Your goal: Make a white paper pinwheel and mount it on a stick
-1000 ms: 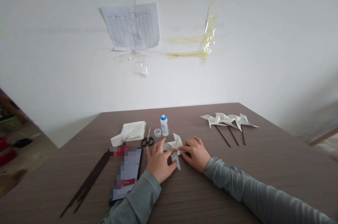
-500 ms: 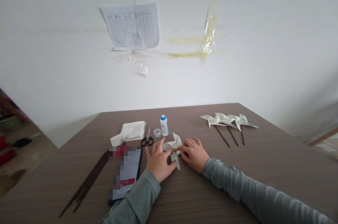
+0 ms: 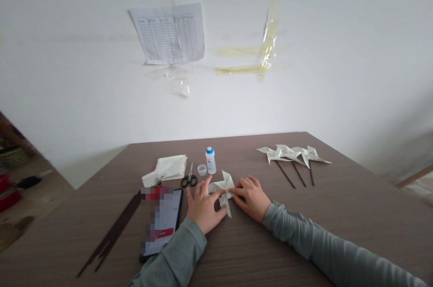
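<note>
A folded paper pinwheel (image 3: 227, 180) lies flat on the table in front of me, its blades showing between my hands. My left hand (image 3: 204, 208) holds it down from the left, index fingertip near its centre and thumb by the lower blade. From the right, my right hand (image 3: 252, 198) presses its fingertips on the pinwheel close to the middle, with the other fingers curled. Just behind stands a white glue bottle (image 3: 210, 163) with a blue top, beside its clear cap (image 3: 202, 170). Black-handled scissors (image 3: 189, 179) lie left of the cap.
Several finished pinwheels (image 3: 291, 154) on dark sticks lie at the back right. On the left are a stack of paper sheets (image 3: 172, 167), a phone (image 3: 165, 221) and a bundle of dark sticks (image 3: 115, 228). A white wall (image 3: 230, 111) rises behind the table (image 3: 257, 251).
My right hand has shifted very slightly to the right at the pinwheel's centre. My left hand and the pinwheel stay nearly in place.
</note>
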`<state>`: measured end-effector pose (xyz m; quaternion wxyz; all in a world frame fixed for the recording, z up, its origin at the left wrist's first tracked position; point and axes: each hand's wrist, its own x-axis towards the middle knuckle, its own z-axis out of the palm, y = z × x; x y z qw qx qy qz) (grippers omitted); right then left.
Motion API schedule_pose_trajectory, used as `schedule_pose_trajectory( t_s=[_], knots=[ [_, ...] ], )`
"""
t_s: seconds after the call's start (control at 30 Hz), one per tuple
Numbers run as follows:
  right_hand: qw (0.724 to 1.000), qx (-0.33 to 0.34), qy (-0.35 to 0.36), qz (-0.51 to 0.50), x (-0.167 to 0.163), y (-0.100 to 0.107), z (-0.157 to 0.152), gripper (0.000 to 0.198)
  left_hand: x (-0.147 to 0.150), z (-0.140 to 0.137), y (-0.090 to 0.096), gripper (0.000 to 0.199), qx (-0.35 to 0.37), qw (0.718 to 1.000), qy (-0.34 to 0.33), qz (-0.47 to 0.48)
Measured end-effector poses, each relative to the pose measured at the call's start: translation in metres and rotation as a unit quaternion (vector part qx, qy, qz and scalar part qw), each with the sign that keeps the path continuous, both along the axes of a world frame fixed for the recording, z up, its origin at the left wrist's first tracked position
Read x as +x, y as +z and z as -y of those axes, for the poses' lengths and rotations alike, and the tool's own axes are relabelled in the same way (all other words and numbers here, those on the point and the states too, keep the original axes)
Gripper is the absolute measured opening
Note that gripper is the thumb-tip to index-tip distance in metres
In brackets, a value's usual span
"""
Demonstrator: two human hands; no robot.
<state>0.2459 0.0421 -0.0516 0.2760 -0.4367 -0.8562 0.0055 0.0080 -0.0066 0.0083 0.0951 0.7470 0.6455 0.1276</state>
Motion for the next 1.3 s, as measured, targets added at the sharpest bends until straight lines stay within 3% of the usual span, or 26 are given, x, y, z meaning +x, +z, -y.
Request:
schedule_pose_trajectory(
  t_s=[0.37, 0.67, 1.0, 1.3],
  knots=[
    [1.000, 0.005, -0.002, 0.030, -0.004, 0.004, -0.002, 0.027, 0.003, 0.002, 0.011, 0.057, -0.026, 1.000, 0.005, -0.013],
    [0.999, -0.031, 0.002, 0.007, 0.001, 0.004, -0.001, 0.033, -0.005, -0.004, -0.010, 0.056, 0.002, 1.000, 0.000, -0.001],
    [0.999, -0.045, -0.004, 0.005, 0.001, 0.007, -0.001, 0.032, -0.005, -0.004, -0.008, 0.063, 0.001, 1.000, -0.001, -0.001],
    [1.000, -0.011, 0.002, 0.007, -0.002, 0.004, -0.003, 0.032, 0.007, -0.001, 0.019, 0.062, -0.046, 0.999, 0.005, -0.024]
  ],
)
